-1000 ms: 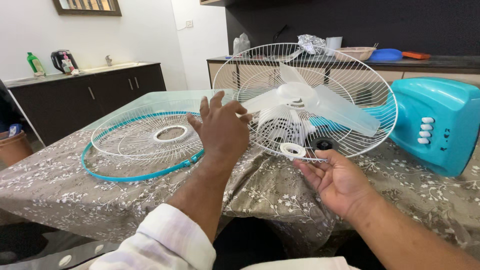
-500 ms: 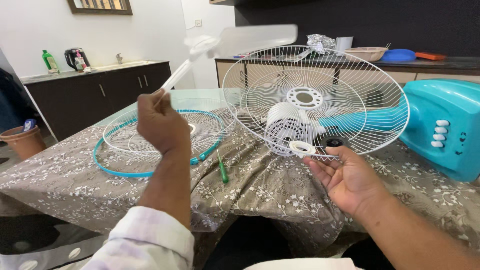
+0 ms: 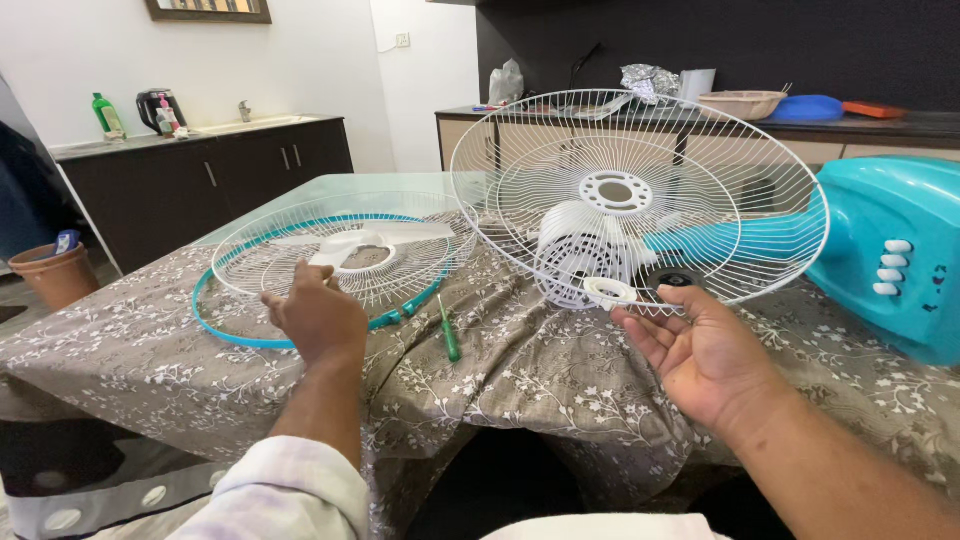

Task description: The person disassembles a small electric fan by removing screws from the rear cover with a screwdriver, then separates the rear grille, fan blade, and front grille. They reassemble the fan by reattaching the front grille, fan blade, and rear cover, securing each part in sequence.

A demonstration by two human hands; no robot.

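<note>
Lowered from the air, the white fan blade (image 3: 365, 245) now lies in the front grille (image 3: 330, 265); left hand (image 3: 315, 320) releasing it, while right hand (image 3: 700, 355), open-palmed, steadies the rear grille (image 3: 640, 195) upright.

Translucent fan blade (image 3: 365, 243) flat on white front grille (image 3: 300, 262)

Front grille (image 3: 340, 262) flat on the table (image 3: 560, 400), toward its left edge, blade (image 3: 365, 243) inside. Screwdriver (image 3: 448, 335) just right of it. Rear guard (image 3: 640, 195) upright mid-table; fan base (image 3: 890, 250) behind, at the right edge.
</note>
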